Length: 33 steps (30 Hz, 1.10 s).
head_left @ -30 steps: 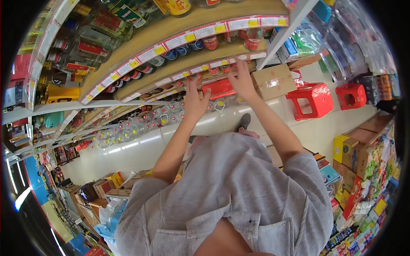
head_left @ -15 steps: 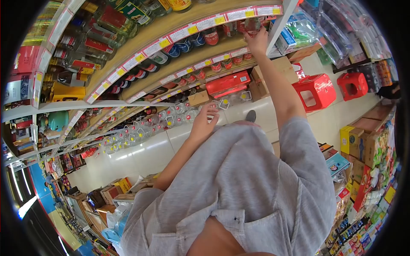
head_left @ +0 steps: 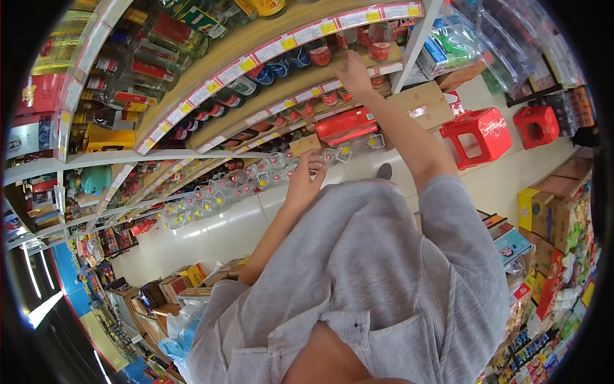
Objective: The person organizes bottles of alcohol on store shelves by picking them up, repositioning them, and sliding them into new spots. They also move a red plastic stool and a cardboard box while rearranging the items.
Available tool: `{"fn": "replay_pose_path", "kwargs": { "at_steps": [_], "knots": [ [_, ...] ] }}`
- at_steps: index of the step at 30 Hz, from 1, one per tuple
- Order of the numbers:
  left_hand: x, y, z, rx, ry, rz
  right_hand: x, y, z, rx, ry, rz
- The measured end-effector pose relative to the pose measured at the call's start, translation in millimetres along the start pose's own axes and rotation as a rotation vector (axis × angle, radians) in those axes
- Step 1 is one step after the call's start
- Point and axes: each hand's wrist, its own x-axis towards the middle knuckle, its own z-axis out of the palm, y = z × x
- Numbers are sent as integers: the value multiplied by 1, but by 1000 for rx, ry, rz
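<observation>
My right hand [head_left: 354, 75] reaches to the shelf, fingers apart and extended towards a clear bottle [head_left: 347, 40]. Whether the fingertips touch it is hard to tell. Right of the hand, a clear bottle with a red label [head_left: 379, 50] stands near the shelf's end. On the other side is a dark bottle with a red label [head_left: 318, 55], beside several blue-labelled bottles [head_left: 279, 68]. My left hand [head_left: 308, 174] hangs in front of my body, fingers loosely curled and apart, with nothing in it. Behind it are a small cardboard box [head_left: 305, 145] and clear jugs [head_left: 265, 168] on the floor.
A price-label strip [head_left: 309, 36] edges the shelf above, and a white upright [head_left: 414, 48] closes its right end. Below are a long red box [head_left: 346, 125] and a cardboard carton [head_left: 421, 105]. Red stools [head_left: 491, 136] stand on the tiled floor at the right.
My right hand has let go of the red-labelled bottle at the shelf's end and moved left and slightly down. That bottle now stands on the shelf. My left hand stays nearly in place.
</observation>
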Motion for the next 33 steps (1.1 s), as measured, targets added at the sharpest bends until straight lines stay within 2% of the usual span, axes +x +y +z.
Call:
{"fn": "replay_pose_path", "kwargs": {
  "at_steps": [4, 8, 11, 14, 17, 20, 21, 24, 27, 30, 32, 33],
  "knots": [
    [5, 4, -1, 0, 25, -10, 31, -33, 33, -173, 124, -65],
    [1, 12, -1, 5, 35, -18, 41, -51, 54, -100, 235, 164],
    [-1, -1, -2, -4, 44, -16, 47, -28, 74, -184, 292, 65],
    [-5, -17, 2, -11, 60, -1, 43, -34, 57, -107, 242, 47],
    [0, -6, 0, 21, 56, -17, 46, -29, 55, -129, 148, 52],
    [7, 1, 0, 43, 30, 0, 32, -39, 39, -89, 258, -41],
    [10, 2, 1, 41, 23, 18, 18, -58, 16, -90, 269, 42],
    [12, 7, 3, 20, 13, 16, 12, -41, 0, 73, 282, 80],
    [11, -6, 7, -3, 4, 65, 32, -66, -43, 59, 227, 173],
    [8, -3, 1, -14, 10, 57, 67, -52, -42, -242, 374, -94],
    [6, -4, -1, -42, 17, 51, 101, -25, -37, -302, 366, -258],
    [8, -3, -3, -52, 17, 53, 106, -34, -45, -577, 363, -331]
  ]
}}
